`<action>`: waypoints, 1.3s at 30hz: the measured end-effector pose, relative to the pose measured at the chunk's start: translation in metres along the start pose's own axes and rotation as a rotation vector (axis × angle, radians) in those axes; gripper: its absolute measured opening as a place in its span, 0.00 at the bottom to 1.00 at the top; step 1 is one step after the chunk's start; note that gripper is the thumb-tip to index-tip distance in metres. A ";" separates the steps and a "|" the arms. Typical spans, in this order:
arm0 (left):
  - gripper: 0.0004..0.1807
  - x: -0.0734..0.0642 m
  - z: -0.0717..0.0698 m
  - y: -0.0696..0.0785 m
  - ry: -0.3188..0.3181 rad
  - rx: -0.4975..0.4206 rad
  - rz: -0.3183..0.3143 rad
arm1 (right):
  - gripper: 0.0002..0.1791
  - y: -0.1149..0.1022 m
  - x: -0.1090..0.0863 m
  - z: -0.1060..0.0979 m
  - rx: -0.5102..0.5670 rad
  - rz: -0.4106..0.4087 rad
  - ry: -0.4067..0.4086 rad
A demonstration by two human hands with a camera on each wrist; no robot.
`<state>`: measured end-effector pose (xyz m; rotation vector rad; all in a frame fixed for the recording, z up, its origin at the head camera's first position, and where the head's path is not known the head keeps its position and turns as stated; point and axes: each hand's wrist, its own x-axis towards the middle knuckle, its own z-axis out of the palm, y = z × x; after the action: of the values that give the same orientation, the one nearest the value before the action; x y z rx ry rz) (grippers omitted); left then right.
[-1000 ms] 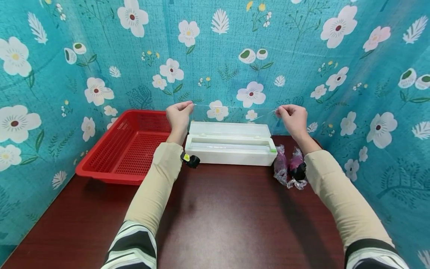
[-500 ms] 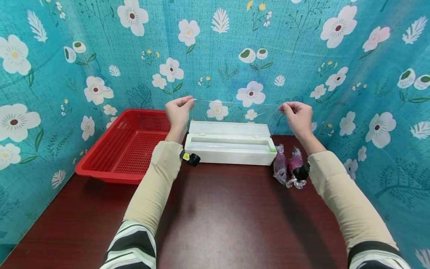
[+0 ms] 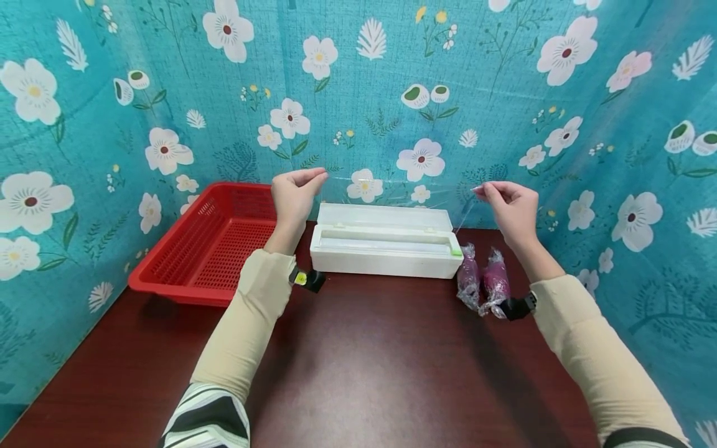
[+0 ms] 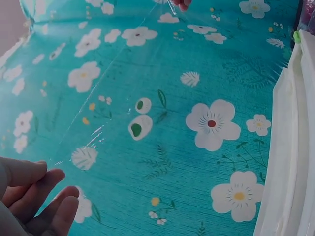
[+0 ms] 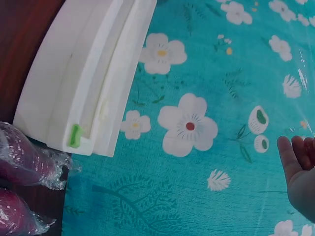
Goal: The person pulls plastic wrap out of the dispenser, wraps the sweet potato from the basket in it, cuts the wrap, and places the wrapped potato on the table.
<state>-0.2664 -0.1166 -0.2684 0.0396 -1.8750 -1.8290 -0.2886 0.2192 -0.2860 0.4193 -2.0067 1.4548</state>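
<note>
A clear sheet of cling film stretches between both hands, above and behind a white film dispenser. Thumb and fingers of my left hand pinch one corner of it. My right hand pinches the other corner, higher than the box's right end. The dispenser's lid stands open, leaning back, and a roll shows in its trough. A green piece sits at the right end of the box. In the left wrist view the film's edge runs as a bright diagonal line from the left hand.
A red perforated basket stands at the left, behind the left forearm. Two purple things wrapped in clear film, one beside the box and another farther right, lie on the dark table. A flowered teal curtain hangs close behind.
My right hand has moved to the right and slightly down, widening the gap between the hands. My left hand rose a little, then came back down and slightly left. The box stays put.
</note>
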 end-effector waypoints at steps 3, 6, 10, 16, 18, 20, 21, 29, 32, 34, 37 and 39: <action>0.11 -0.010 -0.007 -0.002 -0.032 0.014 0.052 | 0.13 -0.004 -0.012 -0.006 -0.014 -0.023 -0.023; 0.10 -0.021 -0.014 -0.003 -0.070 0.024 0.105 | 0.13 -0.008 -0.023 -0.012 -0.017 -0.025 -0.048; 0.11 -0.034 -0.022 -0.002 -0.105 0.037 0.168 | 0.12 -0.014 -0.038 -0.020 0.017 -0.023 -0.079; 0.09 -0.058 -0.033 -0.006 -0.130 0.103 0.264 | 0.11 -0.022 -0.065 -0.029 0.107 0.005 -0.142; 0.09 -0.070 -0.040 -0.009 -0.155 0.146 0.288 | 0.11 -0.024 -0.079 -0.032 0.054 0.007 -0.159; 0.08 -0.082 -0.047 -0.013 -0.183 0.182 0.297 | 0.10 -0.028 -0.094 -0.035 -0.034 0.003 -0.169; 0.08 -0.088 -0.051 -0.015 -0.193 0.192 0.291 | 0.09 -0.030 -0.102 -0.036 -0.065 0.002 -0.182; 0.06 -0.127 -0.076 -0.033 -0.248 0.181 0.220 | 0.07 -0.027 -0.145 -0.047 -0.103 0.057 -0.300; 0.06 -0.136 -0.082 -0.038 -0.273 0.173 0.180 | 0.05 -0.020 -0.154 -0.049 -0.107 0.107 -0.303; 0.06 -0.142 -0.084 -0.038 -0.290 0.178 0.158 | 0.05 -0.014 -0.157 -0.050 -0.108 0.131 -0.302; 0.07 -0.148 -0.084 -0.037 -0.334 0.200 0.140 | 0.04 -0.004 -0.162 -0.050 -0.101 0.132 -0.298; 0.09 -0.150 -0.084 -0.040 -0.371 0.218 0.114 | 0.03 0.002 -0.165 -0.049 -0.098 0.120 -0.296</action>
<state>-0.1175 -0.1426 -0.3601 -0.3459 -2.2717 -1.6307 -0.1499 0.2491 -0.3841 0.5042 -2.3629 1.4251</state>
